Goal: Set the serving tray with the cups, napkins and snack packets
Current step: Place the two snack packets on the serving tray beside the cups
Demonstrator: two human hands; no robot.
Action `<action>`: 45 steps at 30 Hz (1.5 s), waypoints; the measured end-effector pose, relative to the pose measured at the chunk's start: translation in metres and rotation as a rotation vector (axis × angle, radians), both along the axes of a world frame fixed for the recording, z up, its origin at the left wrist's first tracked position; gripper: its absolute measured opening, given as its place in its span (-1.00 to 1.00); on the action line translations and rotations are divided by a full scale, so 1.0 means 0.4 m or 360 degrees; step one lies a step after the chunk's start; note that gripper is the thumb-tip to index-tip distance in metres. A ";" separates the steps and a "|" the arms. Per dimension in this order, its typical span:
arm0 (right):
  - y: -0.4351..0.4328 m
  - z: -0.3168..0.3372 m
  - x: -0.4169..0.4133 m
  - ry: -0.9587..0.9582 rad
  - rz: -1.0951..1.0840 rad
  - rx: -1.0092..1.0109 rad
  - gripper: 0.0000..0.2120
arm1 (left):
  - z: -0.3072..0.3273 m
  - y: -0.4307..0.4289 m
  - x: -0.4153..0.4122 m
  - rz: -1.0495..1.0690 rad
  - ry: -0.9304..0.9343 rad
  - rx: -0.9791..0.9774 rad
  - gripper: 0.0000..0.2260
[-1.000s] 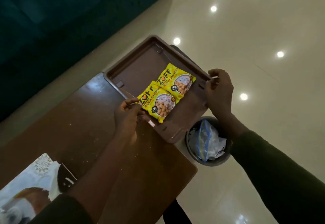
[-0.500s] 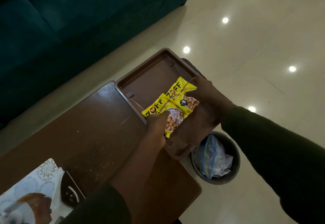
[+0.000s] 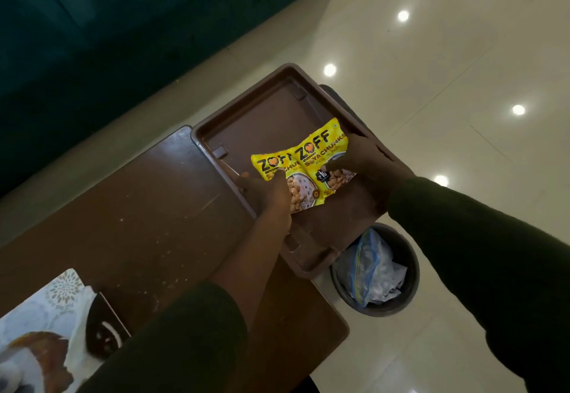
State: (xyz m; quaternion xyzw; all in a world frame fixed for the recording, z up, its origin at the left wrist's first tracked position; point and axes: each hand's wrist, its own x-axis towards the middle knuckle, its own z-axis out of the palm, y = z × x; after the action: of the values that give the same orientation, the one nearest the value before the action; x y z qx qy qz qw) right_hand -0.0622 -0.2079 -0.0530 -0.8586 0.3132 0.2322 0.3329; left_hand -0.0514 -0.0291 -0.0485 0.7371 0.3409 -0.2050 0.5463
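Note:
A brown serving tray (image 3: pixel 265 115) sits on the far right corner of a dark wooden table (image 3: pixel 138 207), part of it overhanging the edge. Two yellow snack packets lie side by side inside it. My left hand (image 3: pixel 265 190) grips the left snack packet (image 3: pixel 273 164) at its lower left corner. My right hand (image 3: pixel 367 164) rests on the right snack packet (image 3: pixel 320 148), fingers pressing on its right half. No cups are in view.
A round grey bin (image 3: pixel 410 272) with plastic and paper waste stands on the glossy tiled floor (image 3: pixel 431 53) just right of the table. A patterned tissue box (image 3: pixel 40 331) lies at the table's near left. A dark teal sofa (image 3: pixel 108 22) fills the far left.
My right hand left the tray's right rim and came onto the right packet. My left hand shifted onto the left packet. The two packets now overlap more closely.

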 end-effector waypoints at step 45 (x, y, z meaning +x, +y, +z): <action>1.033 0.274 0.125 -0.0843 0.0195 0.0185 -0.73 | 0.237 1.185 -0.080 0.0302 -0.0799 -0.0017 -0.57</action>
State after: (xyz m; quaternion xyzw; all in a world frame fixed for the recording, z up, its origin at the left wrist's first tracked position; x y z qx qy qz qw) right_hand -0.0121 0.2052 0.0567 -0.8862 0.1490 0.0370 0.4371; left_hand -0.0833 0.4449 0.0462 0.7268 0.2611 0.0346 0.6343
